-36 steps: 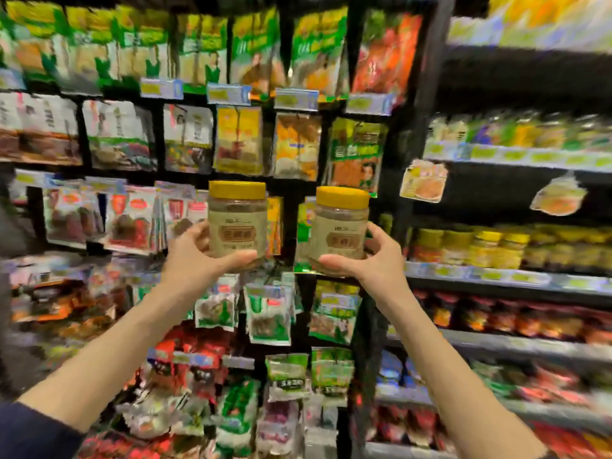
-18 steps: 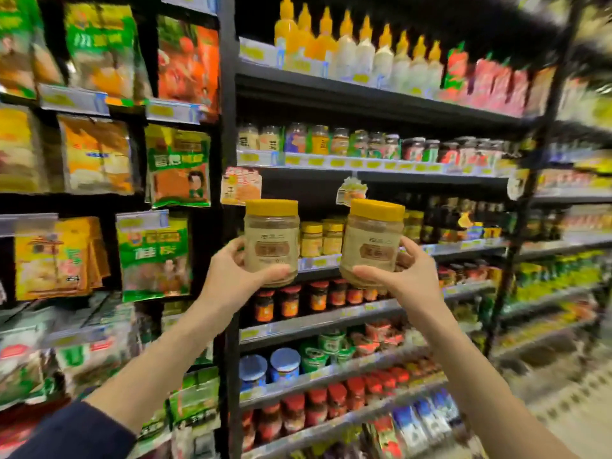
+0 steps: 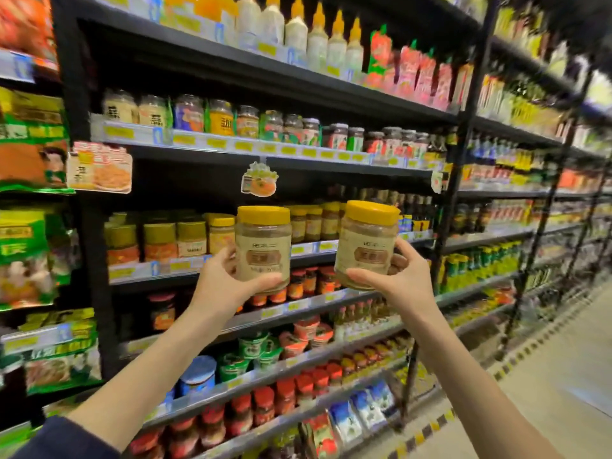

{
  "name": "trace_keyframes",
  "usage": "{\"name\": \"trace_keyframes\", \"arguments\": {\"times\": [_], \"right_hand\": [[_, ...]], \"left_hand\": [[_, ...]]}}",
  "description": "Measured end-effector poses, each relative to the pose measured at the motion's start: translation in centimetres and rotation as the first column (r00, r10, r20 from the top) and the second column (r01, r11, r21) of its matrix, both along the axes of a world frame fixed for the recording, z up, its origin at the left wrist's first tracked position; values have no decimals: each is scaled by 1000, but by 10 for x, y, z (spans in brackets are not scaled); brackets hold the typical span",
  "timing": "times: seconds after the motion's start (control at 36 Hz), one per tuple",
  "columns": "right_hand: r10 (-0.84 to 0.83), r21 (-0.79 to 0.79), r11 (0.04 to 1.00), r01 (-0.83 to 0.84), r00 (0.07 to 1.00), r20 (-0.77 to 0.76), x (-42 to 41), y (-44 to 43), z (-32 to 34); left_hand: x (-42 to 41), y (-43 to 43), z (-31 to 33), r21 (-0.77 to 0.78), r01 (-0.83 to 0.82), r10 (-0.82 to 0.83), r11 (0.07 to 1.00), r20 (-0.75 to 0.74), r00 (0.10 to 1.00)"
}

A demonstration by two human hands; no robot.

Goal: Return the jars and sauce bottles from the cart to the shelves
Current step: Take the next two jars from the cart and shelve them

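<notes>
I hold two matching clear jars with yellow lids and beige labels, both upright, in front of the shelving. My left hand (image 3: 222, 286) grips the left jar (image 3: 263, 243) from below and the side. My right hand (image 3: 394, 283) grips the right jar (image 3: 367, 240) the same way. Behind them runs a black shelf (image 3: 185, 265) lined with similar yellow-lidded jars (image 3: 192, 236). The cart is out of view.
Shelves above carry mixed sauce jars (image 3: 248, 122) and squeeze bottles (image 3: 318, 38). Lower shelves hold red-lidded jars (image 3: 265, 405) and cups. Hanging snack bags (image 3: 29, 246) fill the rack to the left. An aisle floor (image 3: 546, 376) runs along the right.
The view has swung right from the hanging snack bags to the jar shelves and come closer. Both hands still hold the same two jars at chest height.
</notes>
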State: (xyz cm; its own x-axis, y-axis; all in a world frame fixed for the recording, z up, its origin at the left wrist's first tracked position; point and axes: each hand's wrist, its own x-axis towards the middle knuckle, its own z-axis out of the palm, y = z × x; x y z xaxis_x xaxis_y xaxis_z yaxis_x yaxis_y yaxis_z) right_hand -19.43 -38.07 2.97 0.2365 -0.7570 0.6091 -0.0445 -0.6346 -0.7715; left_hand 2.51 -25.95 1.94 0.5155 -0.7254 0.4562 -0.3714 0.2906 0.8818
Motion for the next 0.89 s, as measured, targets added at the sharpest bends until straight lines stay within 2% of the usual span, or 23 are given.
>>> {"name": "trace_keyframes", "arguments": {"times": [0.25,0.58,0.89], "right_hand": [[27,52,998,-26,999,-18,17,-88,-16],[82,26,997,-79,992,-98,94,-227,-11],[180,33,983,-179,982,-47,169,-299,-17]], "left_hand": [[20,-86,-15,35,11,-11,999,5,1000],[75,-217,-4,7,-22,22,1000,3,1000],[129,-256,-9,41,-157,155,987,44,987]]}}
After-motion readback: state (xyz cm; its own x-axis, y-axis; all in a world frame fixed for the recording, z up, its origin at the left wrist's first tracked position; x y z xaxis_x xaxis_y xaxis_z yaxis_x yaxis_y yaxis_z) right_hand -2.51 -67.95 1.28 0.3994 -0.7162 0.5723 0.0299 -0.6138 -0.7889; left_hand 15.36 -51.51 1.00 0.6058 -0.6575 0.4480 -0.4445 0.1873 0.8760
